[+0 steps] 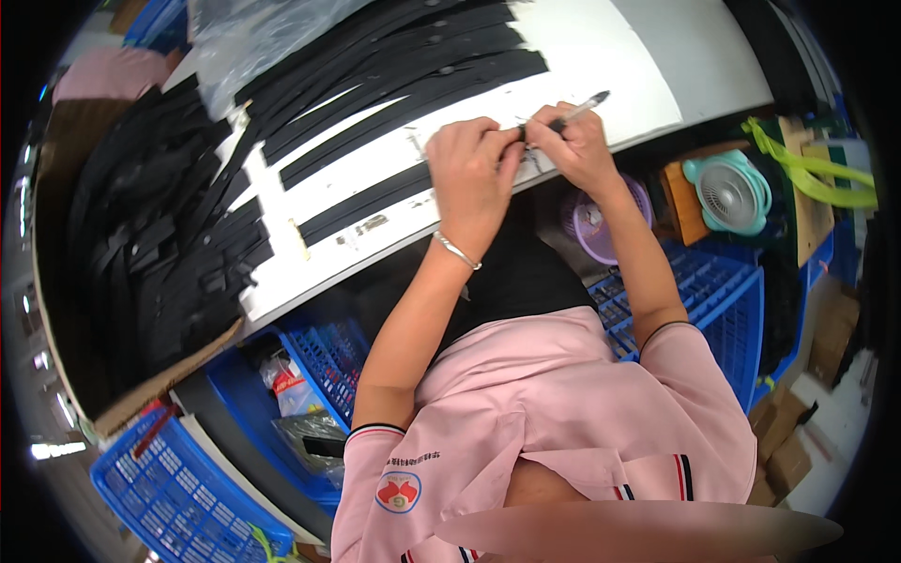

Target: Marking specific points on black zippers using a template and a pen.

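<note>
Over the front edge of a white worktable (648, 103), my two hands are close together. My right hand (577, 150) is closed round a pen-like tool (584, 106) with a pale, see-through barrel and a dark end pointing up and right. The fingers of my left hand (469, 174) are pinched on a small black piece (521, 133) between the hands; its exact kind is too small to make out. Beside my left wrist, a black fabric strip (366, 202) lies along the table, and several more black strips (404, 108) are spread in rows behind it.
A cardboard box (122, 413) full of black pieces (178, 253) stands at the left. Clear plastic film (253, 47) lies at the back. Blue crates (188, 488) sit below on both sides. On the right are a turquoise fan (730, 192), a purple basket (601, 230) and yellow-green ribbon (817, 178).
</note>
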Demonstrator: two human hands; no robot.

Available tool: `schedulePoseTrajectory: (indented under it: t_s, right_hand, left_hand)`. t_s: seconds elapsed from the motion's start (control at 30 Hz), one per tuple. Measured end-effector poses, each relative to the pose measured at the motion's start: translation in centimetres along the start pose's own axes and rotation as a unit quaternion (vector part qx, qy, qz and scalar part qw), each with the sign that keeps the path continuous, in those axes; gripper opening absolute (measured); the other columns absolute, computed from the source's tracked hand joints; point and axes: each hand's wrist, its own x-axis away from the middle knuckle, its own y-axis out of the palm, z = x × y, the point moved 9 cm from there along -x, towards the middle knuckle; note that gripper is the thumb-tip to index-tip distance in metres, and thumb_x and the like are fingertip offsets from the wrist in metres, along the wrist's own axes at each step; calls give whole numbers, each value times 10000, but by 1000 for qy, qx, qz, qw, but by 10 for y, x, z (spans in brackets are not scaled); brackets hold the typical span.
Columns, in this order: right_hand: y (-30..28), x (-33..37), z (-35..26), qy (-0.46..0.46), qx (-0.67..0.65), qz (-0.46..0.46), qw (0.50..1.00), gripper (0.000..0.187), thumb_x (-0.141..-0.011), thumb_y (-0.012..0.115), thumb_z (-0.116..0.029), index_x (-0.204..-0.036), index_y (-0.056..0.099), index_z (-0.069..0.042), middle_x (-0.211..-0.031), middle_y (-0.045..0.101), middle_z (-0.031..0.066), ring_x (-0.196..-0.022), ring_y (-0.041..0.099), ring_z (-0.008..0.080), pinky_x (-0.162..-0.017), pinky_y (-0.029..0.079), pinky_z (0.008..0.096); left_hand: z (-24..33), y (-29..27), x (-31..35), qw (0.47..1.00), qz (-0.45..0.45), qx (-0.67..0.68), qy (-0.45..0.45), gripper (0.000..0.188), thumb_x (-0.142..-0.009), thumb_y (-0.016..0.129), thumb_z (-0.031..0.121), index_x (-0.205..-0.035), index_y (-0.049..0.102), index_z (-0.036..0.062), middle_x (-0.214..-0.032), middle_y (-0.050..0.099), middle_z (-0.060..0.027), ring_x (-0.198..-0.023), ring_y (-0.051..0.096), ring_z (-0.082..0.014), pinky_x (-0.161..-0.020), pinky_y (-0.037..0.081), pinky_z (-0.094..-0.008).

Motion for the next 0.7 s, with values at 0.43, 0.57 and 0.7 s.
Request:
schedulePoseTrajectory:
  t_s: [0.43,0.57,0.7]
  right_hand:
    - [-28,28,23,131,-142,172,966,221,-1008,601,-101,-852,688,29,-807,692,61,-668,551,71,-619,421,222]
    - [-22,28,27,152,-126,164,967,216,-1009,608,-100,-859,692,30,-813,693,57,-662,549,69,-615,420,221]
    - [-22,25,26,138,-115,151,972,205,-1010,612,-88,-862,696,27,-812,690,50,-658,547,65,-605,415,220]
  left_hand:
    - [-21,-3,10,991,-115,-61,1,455,-960,687,269,-1344,613,36,-1490,483,-207,-1426,411,-363,-1174,194,-658]
    - [-52,1,-26,994,-101,-27,4,406,-958,685,290,-1270,658,32,-1440,536,-227,-1399,450,-386,-1176,223,-657]
    - [-82,-43,-33,997,-37,53,-32,210,-958,697,199,-1107,763,66,-1255,699,-149,-1200,639,-326,-1142,390,-515]
